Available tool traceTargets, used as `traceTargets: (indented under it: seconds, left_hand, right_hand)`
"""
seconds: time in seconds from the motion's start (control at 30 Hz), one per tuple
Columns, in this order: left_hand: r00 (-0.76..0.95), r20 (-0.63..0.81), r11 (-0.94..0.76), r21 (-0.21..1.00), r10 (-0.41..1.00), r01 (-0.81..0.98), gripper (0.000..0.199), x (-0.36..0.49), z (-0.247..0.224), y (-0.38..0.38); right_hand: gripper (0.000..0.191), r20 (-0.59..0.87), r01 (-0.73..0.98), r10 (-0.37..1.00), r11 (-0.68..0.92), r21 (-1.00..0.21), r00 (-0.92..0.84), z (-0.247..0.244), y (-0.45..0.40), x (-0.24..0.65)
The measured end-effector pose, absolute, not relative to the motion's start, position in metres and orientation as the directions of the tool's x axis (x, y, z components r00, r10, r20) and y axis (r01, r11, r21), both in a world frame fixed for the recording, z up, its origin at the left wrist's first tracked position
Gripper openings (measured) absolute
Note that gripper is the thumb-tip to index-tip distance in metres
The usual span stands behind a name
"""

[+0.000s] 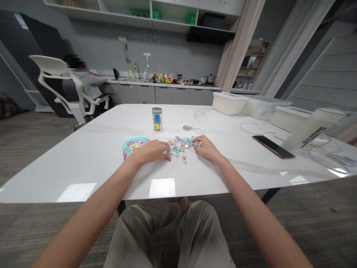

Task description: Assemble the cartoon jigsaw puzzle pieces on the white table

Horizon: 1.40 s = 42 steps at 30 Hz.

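A loose heap of small colourful jigsaw pieces [182, 143] lies on the white table in front of me. My left hand [156, 150] is at the heap's left edge, its thumb and fingers bent but apart, with nothing visible between them. At the right edge, my right hand [205, 147] touches the pieces with its fingertips, thumb and index finger apart. A few joined or overlapping pieces [184, 159] lie nearer to me. Partly hidden behind my left hand and wrist is a partly assembled round cartoon puzzle [132, 144].
Beyond the heap stand a cartoon-printed jar [157, 120] with a grey lid, a clear jar [199, 121] and a loose lid [187, 128]. To the right are a phone [273, 146], a white bottle [312, 128], cables and storage boxes [228, 103]. A person sits in a white chair [79, 87] at back left.
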<state>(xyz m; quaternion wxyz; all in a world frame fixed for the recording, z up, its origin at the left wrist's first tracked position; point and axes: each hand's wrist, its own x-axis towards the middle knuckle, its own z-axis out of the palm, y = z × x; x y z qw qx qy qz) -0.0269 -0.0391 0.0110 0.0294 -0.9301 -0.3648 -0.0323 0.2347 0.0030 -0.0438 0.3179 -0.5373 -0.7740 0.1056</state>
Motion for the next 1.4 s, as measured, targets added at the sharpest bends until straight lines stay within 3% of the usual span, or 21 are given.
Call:
traceTargets:
  seconds: [0.17, 0.4, 0.5, 0.6, 0.7, 0.8, 1.4]
  left_hand:
    - [0.727, 0.076, -0.721, -0.094, 0.683, 0.687, 0.014, -0.023, 0.006, -0.037]
    - [0.697, 0.187, -0.657, -0.238, 0.692, 0.716, 0.015, -0.008, -0.008, -0.037]
    - [0.751, 0.224, -0.718, -0.222, 0.621, 0.66, 0.016, -0.004, -0.01, -0.038]
    - [0.837, 0.211, -0.835, -0.128, 0.505, 0.535, 0.02, -0.002, -0.008, -0.04]
    - [0.883, 0.183, -0.892, -0.06, 0.431, 0.448, 0.021, -0.002, -0.007, -0.042]
    - [0.871, 0.172, -0.878, -0.051, 0.461, 0.475, 0.021, -0.003, -0.007, -0.043]
    - [0.826, 0.177, -0.808, -0.177, 0.535, 0.562, 0.023, -0.006, -0.006, -0.042]
  right_hand:
    - [0.025, 0.393, 0.742, 0.865, 0.481, -0.468, -0.313, -0.043, 0.001, 0.233]
    - [0.025, 0.409, 0.696, 0.813, 0.573, -0.433, -0.415, -0.044, 0.0, 0.229]
    - [0.022, 0.421, 0.67, 0.798, 0.596, -0.442, -0.432, -0.045, 0.0, 0.229]
    - [0.018, 0.427, 0.659, 0.799, 0.595, -0.46, -0.423, -0.046, 0.0, 0.229]
    - [0.016, 0.419, 0.673, 0.808, 0.582, -0.456, -0.415, -0.045, 0.0, 0.229]
    - [0.016, 0.416, 0.7, 0.818, 0.563, -0.439, -0.397, -0.043, -0.001, 0.228]
    - [0.016, 0.353, 0.863, 0.925, 0.288, -0.415, -0.139, -0.04, -0.003, 0.231]
